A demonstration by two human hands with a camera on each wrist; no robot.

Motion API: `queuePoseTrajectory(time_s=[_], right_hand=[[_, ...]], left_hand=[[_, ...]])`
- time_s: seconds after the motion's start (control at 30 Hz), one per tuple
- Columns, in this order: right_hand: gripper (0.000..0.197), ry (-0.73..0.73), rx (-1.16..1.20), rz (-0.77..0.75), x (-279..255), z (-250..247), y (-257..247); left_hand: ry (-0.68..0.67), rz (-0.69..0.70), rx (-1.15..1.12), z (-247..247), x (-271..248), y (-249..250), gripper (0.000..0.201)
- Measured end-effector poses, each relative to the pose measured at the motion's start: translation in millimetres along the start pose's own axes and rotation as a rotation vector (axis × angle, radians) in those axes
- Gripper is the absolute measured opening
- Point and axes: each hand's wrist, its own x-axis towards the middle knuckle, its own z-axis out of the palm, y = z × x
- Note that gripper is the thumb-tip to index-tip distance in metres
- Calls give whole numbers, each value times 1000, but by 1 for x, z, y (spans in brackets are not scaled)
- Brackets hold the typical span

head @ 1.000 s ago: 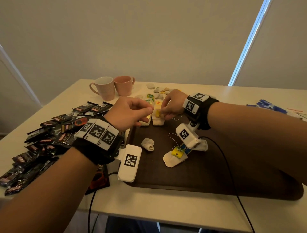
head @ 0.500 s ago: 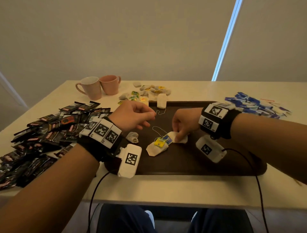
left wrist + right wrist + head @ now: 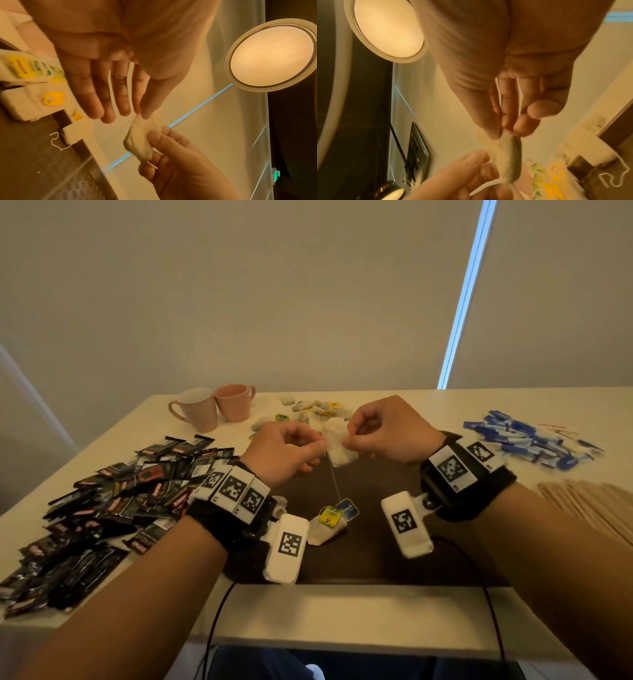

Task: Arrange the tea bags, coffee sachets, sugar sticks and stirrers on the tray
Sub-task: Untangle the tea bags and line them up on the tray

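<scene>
Both hands raised mid-frame over tray [image 3: 370, 556]. Left hand [image 3: 286, 451] and right hand [image 3: 387, 429] each pinch one edge of same tea bag [image 3: 337, 445], held taut between them, likely to flatten it or free its string. Blue tag [image 3: 347, 508] dangles on string, near second tea bag [image 3: 325, 532] lying on tray. Coffee sachets [image 3: 113, 508] piled on desk [image 3: 342, 614] at left, sugar sticks [image 3: 527, 443] upper right, stirrers [image 3: 596, 505] right edge; none on tray.
</scene>
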Motion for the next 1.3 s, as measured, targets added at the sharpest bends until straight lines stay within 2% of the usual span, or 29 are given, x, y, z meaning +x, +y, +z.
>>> queuePoseTrajectory(time_s=[0.2,0.3,0.4,0.63,0.8,1.03,1.1,1.2,1.23,1.3], right_hand=[[7,211,154,-78,-10,16,-7],[9,212,268,-52,-19,20,-9],[11,208,301,-19,-26,21,-8],[6,264,355,44,-35,21,-5],[4,317,389,31,-36,22,-2],[5,285,328,101,-35,27,5],[4,300,357,128,-34,29,6],[4,331,459,146,-32,29,5],[5,331,491,144,-31,29,4],[6,322,555,139,-30,28,1]], left_hand=[[119,99,-29,6,0,4,18],[32,142,-30,1,2,5,27],[-52,116,-41,-2,1,6,20],[-36,112,-69,-2,-5,12,10],[-88,124,106,-7,-5,17,8],[18,156,92,-12,2,24,5],[-25,157,79,-11,-2,28,4],[-178,160,182,-10,-7,32,9],[-187,158,212,-11,-7,33,11],[-101,150,209,-14,-3,33,12]])
